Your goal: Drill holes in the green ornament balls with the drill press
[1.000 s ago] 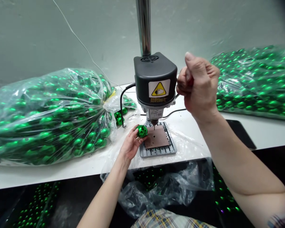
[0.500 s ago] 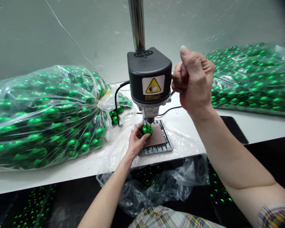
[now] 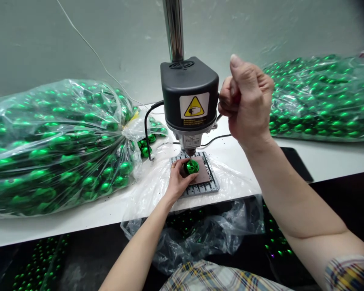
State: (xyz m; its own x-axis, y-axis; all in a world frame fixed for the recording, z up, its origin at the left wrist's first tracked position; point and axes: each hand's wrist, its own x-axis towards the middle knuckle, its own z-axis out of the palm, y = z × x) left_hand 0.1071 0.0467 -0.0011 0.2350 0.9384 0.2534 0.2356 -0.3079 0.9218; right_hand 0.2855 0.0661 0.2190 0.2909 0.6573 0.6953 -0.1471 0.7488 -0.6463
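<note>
A shiny green ball [image 3: 192,167] sits between the thumb and fingers of my left hand [image 3: 180,178], over a pinkish-brown pad [image 3: 204,171] on the grey slotted base [image 3: 214,187] of a small bench drill press [image 3: 188,87]. The drill chuck [image 3: 190,152] is right above the ball, its thin bit pointing down at the ball's top; whether the tip touches cannot be made out. At the machine's right side, my right hand [image 3: 250,101] is closed in a fist around the feed lever, most of which the fingers hide.
Clear bags full of green balls lie at left [image 3: 57,149] and right [image 3: 321,101]. A black phone-like slab [image 3: 297,163] rests on the white table [image 3: 87,218]. Crumpled plastic film [image 3: 203,238] hangs over the front edge, with more green balls below. Dark chips litter the base.
My left hand has shifted the green ball slightly right, bringing it under the chuck. My right hand stays closed at the lever. The whole view has drifted slightly.
</note>
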